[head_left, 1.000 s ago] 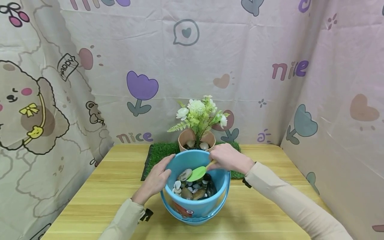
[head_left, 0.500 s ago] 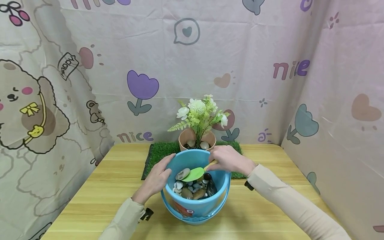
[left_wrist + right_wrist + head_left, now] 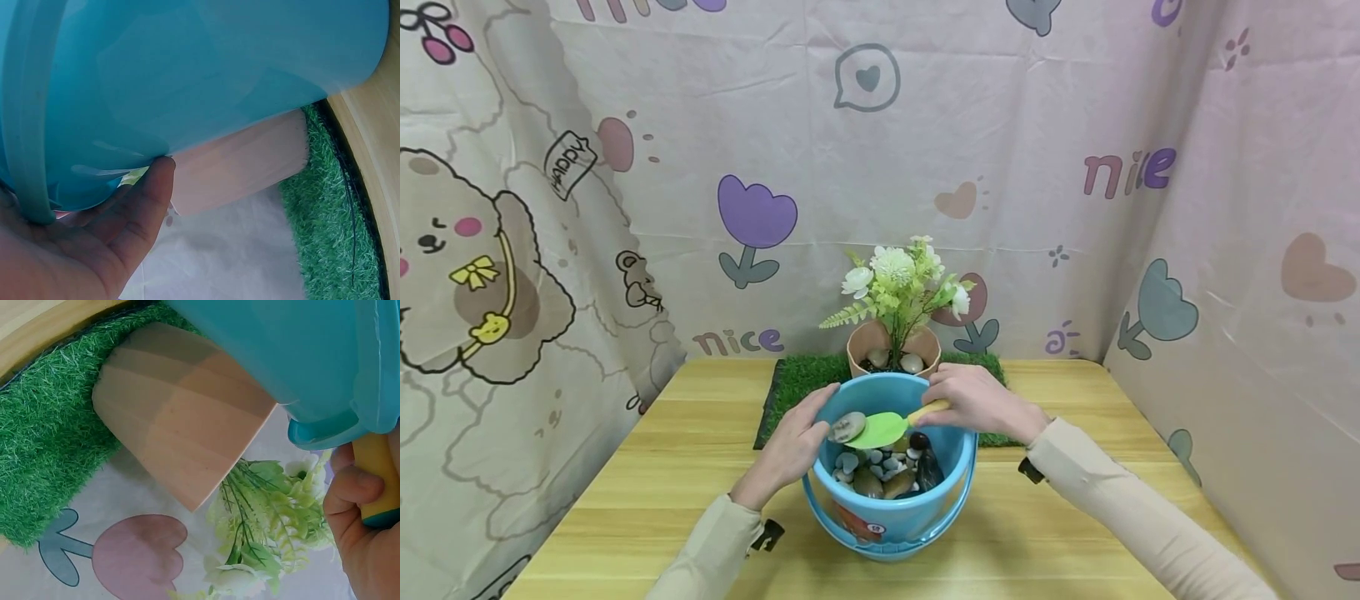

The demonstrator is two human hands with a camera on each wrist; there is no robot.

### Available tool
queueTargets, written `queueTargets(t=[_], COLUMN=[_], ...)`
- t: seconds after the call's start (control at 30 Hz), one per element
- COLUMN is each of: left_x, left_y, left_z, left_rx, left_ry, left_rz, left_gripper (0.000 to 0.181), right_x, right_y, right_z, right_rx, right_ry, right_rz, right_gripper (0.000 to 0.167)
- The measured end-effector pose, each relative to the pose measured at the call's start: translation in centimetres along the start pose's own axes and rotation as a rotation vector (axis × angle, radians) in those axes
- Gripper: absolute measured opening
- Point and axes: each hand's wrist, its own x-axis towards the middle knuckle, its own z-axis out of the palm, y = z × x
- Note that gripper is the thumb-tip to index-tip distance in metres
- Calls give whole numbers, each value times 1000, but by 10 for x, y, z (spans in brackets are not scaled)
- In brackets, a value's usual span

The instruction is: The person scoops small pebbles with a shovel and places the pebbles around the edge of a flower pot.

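A blue bucket (image 3: 891, 521) holding dark, brown and white stones (image 3: 898, 483) stands on the table. The left hand (image 3: 786, 450) grips its left rim, thumb inside; in the left wrist view that hand (image 3: 119, 244) has its fingers against the bucket wall (image 3: 206, 69). The right hand (image 3: 981, 402), above the right rim, holds the yellow handle (image 3: 928, 411) of a small green shovel (image 3: 880, 430). At the blade's left end, near the left thumb, lies a grey oval stone (image 3: 847, 427). In the right wrist view the right hand's (image 3: 362, 531) fingers curl round the handle (image 3: 378, 475).
Behind the bucket, a pinkish pot (image 3: 859, 346) with white flowers (image 3: 892, 268) and stones stands on a green grass mat (image 3: 812, 373). The wooden table (image 3: 1060, 517) extends on both sides. A printed cloth (image 3: 1000, 133) hangs behind and at the sides.
The shovel blade and the grey stone have moved left and up toward the left thumb. The right hand has shifted slightly right, showing more of the handle. The left hand has kept its place.
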Motion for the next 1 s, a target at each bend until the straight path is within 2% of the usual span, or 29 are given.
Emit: queueTargets(t=[0.13,0.43,1.0], left_x=[0,-1,-1], left_y=[0,-1,1], left_z=[0,1,1], left_rx=[-2,0,-7], left_ry=[-4,2,6], left_rz=[-3,-4,-6], left_gripper=[59,60,60], right_x=[-1,-3,-19], right_y=[1,3,5], right_z=[2,5,-6], right_rx=[10,25,50], right_ry=[40,47,104], right_rz=[13,33,84], right_gripper=[22,24,16])
